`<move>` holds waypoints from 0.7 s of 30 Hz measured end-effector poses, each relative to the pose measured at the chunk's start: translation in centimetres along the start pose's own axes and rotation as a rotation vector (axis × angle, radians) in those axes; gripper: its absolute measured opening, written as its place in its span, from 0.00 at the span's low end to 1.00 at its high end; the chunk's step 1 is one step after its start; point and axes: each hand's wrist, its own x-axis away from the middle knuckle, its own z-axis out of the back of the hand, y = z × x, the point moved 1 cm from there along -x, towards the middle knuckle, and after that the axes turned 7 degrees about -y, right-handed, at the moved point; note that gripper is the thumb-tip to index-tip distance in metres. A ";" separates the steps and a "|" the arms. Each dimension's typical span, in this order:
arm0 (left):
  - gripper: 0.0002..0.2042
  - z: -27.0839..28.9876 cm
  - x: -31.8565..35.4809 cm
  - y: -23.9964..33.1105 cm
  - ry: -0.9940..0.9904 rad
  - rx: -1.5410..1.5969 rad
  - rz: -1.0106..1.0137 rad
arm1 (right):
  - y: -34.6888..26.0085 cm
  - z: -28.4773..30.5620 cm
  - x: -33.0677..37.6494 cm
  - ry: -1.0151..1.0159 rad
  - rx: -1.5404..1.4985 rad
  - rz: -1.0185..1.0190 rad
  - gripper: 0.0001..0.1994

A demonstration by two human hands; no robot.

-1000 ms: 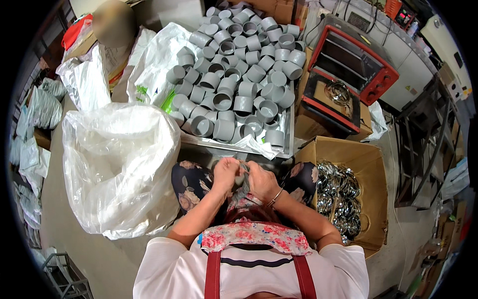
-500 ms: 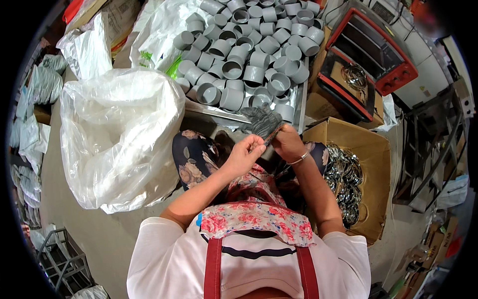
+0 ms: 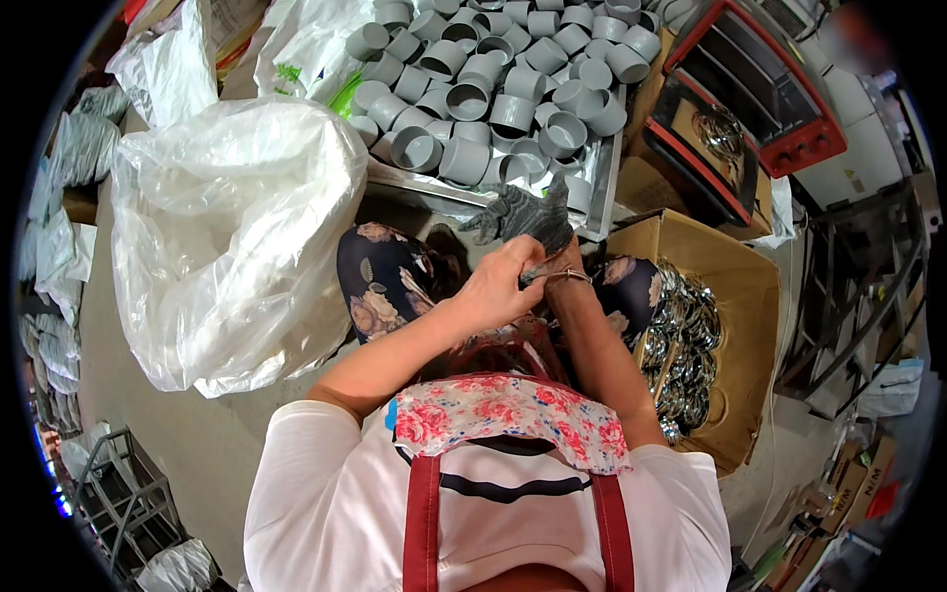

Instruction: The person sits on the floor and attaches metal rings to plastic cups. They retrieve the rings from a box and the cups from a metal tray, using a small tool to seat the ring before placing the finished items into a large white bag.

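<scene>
A dark grey knitted glove [image 3: 528, 214] is over my right hand [image 3: 566, 259], in front of the tray's near edge. The glove's fingers stick out limply to the left and upward, and my right fingers are hidden inside it. With bent fingers, my left hand [image 3: 505, 279] grips the glove's cuff close to my right wrist. A thin bracelet circles that wrist. Both hands are above my lap, between my knees in dark floral trousers [image 3: 380, 286].
A metal tray [image 3: 607, 187] heaped with grey plastic caps [image 3: 513, 113] lies ahead. To the left stands a large clear plastic bag [image 3: 237, 257]. On the right are a cardboard box [image 3: 740, 345] of shiny metal rings [image 3: 691, 345] and a red toaster oven [image 3: 799, 143].
The glove has slid further over my right hand, covering most of it. My left hand has moved up and right along with the cuff. The view has shifted slightly.
</scene>
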 end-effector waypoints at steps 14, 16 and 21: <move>0.05 -1.8 -0.7 -7.6 0.317 -0.496 -0.086 | 1.5 2.0 0.0 -0.229 -0.416 -0.133 0.16; 0.06 -2.2 -0.3 -8.2 0.271 -0.505 -0.048 | 0.7 0.9 0.1 -0.235 -0.450 -0.136 0.17; 0.08 -4.1 1.1 -7.0 0.111 -0.220 -0.095 | -1.3 -2.4 -0.1 -0.367 -0.527 -0.137 0.25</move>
